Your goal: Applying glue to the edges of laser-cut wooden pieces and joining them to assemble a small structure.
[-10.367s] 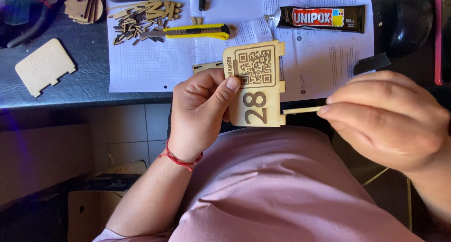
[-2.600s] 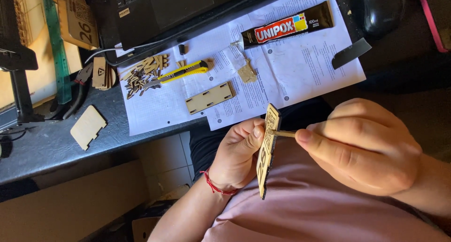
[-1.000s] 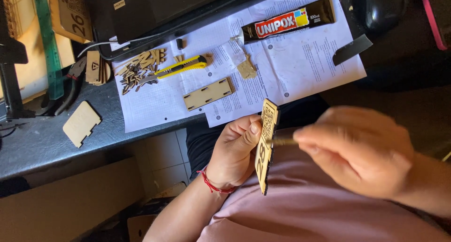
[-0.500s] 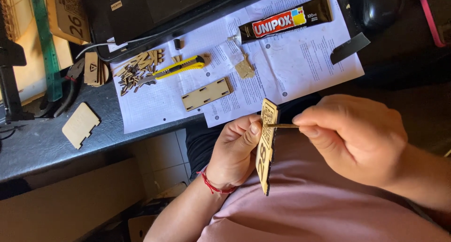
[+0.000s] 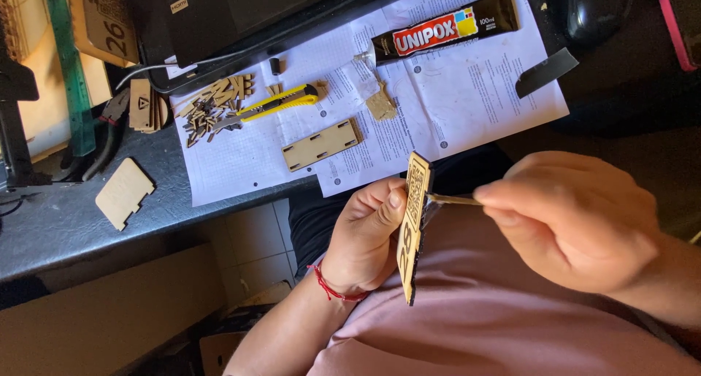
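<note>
Two hands busy | left hand (image 5: 365,233) grips flat plywood plaque (image 5: 413,230), edge-on over lap | right hand (image 5: 577,215) pinches thin stick (image 5: 453,199) touching plaque | desk (image 5: 66,215): glue tube (image 5: 445,29), yellow knife (image 5: 274,102)

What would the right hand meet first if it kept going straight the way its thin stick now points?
Most likely the wooden plaque: the right hand aims its thin stick leftward at the plaque's upper part, where the left hand holds it edge-on. The tip seems to touch it; depth is unclear.
</note>
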